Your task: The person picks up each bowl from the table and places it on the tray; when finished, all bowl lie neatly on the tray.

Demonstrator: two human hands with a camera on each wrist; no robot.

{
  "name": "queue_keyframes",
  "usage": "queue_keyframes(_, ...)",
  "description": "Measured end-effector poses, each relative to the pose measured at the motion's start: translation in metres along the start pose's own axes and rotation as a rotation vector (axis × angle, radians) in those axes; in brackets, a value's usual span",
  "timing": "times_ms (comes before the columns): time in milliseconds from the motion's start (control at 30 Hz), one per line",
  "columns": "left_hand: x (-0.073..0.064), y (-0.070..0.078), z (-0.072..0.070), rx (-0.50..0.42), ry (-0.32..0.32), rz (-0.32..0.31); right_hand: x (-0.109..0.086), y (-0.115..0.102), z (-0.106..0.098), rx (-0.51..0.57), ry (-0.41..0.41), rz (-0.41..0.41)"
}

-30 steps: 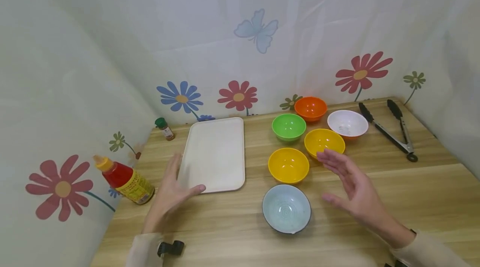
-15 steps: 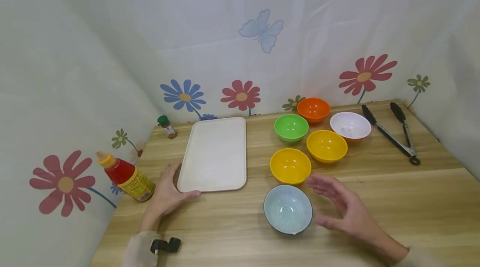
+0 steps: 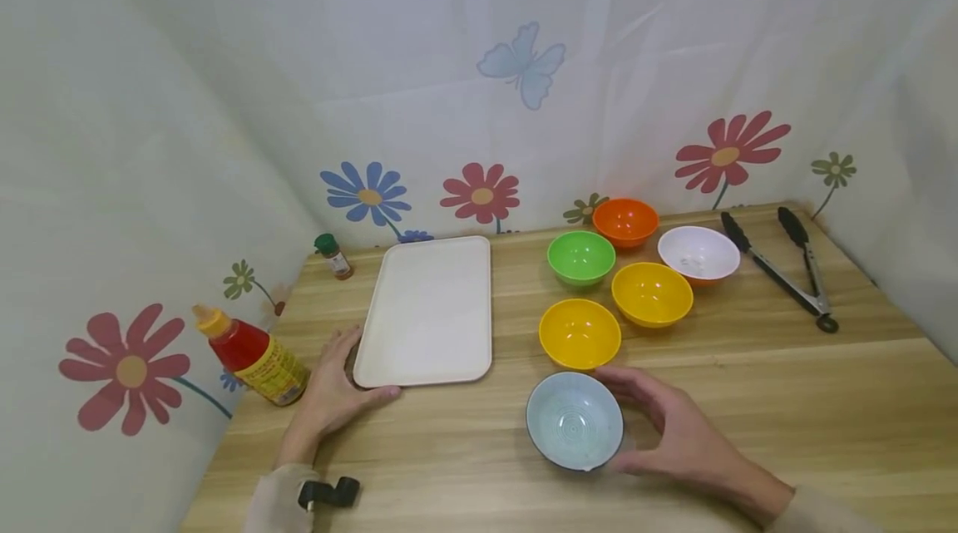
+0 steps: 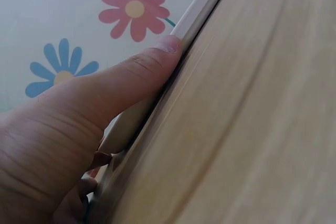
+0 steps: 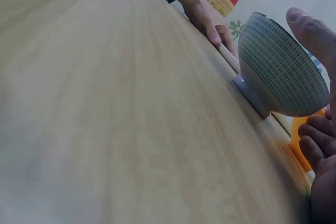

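Note:
A light blue-grey bowl [image 3: 574,421] stands on the table, patterned with small dashes outside as the right wrist view shows. My right hand [image 3: 684,437] curves around its right side, thumb and fingers spread apart at the rim. In the right wrist view the thumb [image 5: 312,27] is beside the upper rim and the fingers lie low behind the bowl. My left hand [image 3: 333,396] is at the near left corner of a white rectangular tray [image 3: 427,308]. Its thumb [image 4: 142,74] lies along the near edge, fingers along the left side.
Beyond the blue-grey bowl sit two yellow bowls [image 3: 580,335], a green bowl [image 3: 581,259], an orange bowl [image 3: 625,222] and a white bowl [image 3: 699,253]. Black-tipped tongs [image 3: 786,279] lie far right. A red sauce bottle [image 3: 258,358] and a green-capped spice jar [image 3: 333,257] stand left.
My right hand has come down and leftward to the blue-grey bowl's right side. My left hand has lowered to the tray's near left corner. The bowls and tray stay in place.

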State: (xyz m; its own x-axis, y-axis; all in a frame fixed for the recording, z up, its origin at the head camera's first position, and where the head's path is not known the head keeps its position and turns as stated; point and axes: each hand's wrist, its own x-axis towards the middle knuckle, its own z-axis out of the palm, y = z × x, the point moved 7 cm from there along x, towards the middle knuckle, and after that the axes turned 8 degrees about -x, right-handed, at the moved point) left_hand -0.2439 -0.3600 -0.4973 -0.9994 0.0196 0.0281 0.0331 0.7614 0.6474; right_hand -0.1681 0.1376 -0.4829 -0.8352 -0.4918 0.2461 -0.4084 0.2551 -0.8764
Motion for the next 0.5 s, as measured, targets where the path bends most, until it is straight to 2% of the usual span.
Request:
queue_keyframes(200, 0.0027, 0.0027, 0.0020, -0.006, -0.001, 0.015, 0.0056, 0.0015, 0.0027, -0.040, -0.009, 0.008)
queue_keyframes(500, -0.0012, -0.0004, -0.0005, -0.017, 0.005, 0.023, 0.0075, 0.0035, 0.0079, -0.137, -0.041, 0.017)
